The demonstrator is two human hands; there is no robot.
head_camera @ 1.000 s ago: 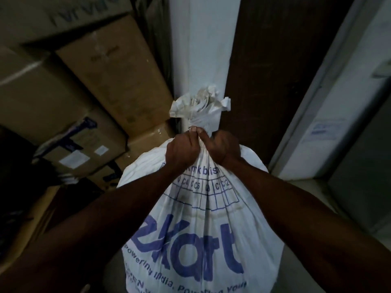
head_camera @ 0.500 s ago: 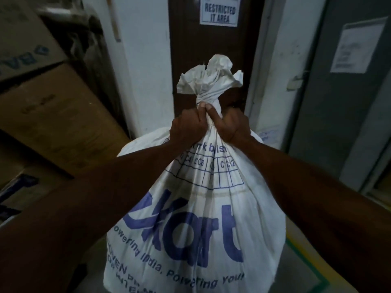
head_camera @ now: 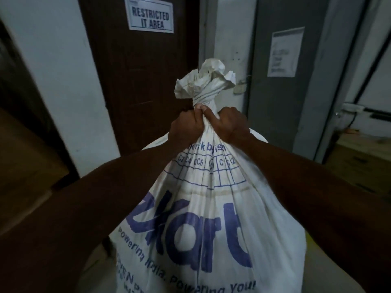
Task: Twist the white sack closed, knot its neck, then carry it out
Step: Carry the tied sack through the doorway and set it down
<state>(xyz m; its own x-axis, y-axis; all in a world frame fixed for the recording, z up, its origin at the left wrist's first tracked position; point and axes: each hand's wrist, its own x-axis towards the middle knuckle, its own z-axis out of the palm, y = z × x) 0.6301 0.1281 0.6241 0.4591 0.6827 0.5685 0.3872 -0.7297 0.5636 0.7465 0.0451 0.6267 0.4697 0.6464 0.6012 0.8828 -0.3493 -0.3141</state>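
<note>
White sack (head_camera: 203, 218) with blue print, filling centre and bottom of frame, neck (head_camera: 204, 96) twisted tight under a crumpled tuft. Left hand (head_camera: 186, 129) and right hand (head_camera: 229, 123) side by side, fingers curled tight around the neck. Behind, upper centre: brown door (head_camera: 135, 81) bearing a sign (head_camera: 150, 16), "RESTRICTED IT AREA".

White sack (head_camera: 203, 218), full and bulging, stands upright with blue lettering and a printed grid across its near face. Its neck (head_camera: 204, 100) is gathered and twisted tight, wrinkles spiralling, and above it the crumpled mouth (head_camera: 206, 79) flares open like a ruffle.
</note>
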